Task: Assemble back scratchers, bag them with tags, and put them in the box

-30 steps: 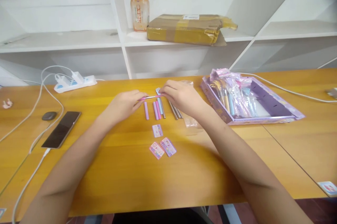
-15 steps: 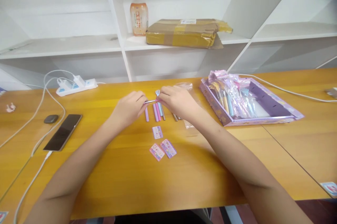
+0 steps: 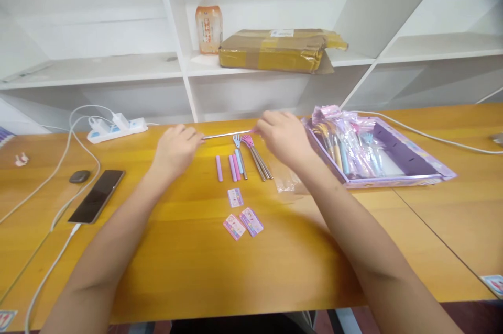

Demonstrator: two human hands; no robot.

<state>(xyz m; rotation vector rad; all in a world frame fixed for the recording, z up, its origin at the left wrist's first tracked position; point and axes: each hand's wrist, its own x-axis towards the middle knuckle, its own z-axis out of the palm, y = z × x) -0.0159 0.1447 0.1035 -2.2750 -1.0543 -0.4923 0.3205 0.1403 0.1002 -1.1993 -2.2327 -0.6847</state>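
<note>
A thin metal telescopic back scratcher [image 3: 227, 135] stretches between my hands above the table. My left hand [image 3: 176, 148] is closed on one end, and my right hand [image 3: 281, 137] grips the other, where a bit of pink shows; both ends are mostly hidden by fingers. Below lie more back scratchers: a blue-headed one [image 3: 236, 141] and several pink-headed ones [image 3: 257, 157] with bare metal rods. Purple and pink handle tubes [image 3: 232, 167] lie beside them, with a single purple tube [image 3: 219, 168] to the left. Three small printed cards [image 3: 235, 197] are nearer me.
A purple box tray [image 3: 393, 181] with wrapped back scratchers stands to the right, next to a clear plastic bag [image 3: 286, 179]. On the left are a phone [image 3: 97, 196], cables and a power strip [image 3: 118, 131]. A shelf behind holds a bottle [image 3: 209, 29] and a taped carton [image 3: 273, 51].
My hands have moved apart, and a longer stretch of metal rod shows between them. My right hand has shifted right and away from me, uncovering the pink-headed back scratchers on the table.
</note>
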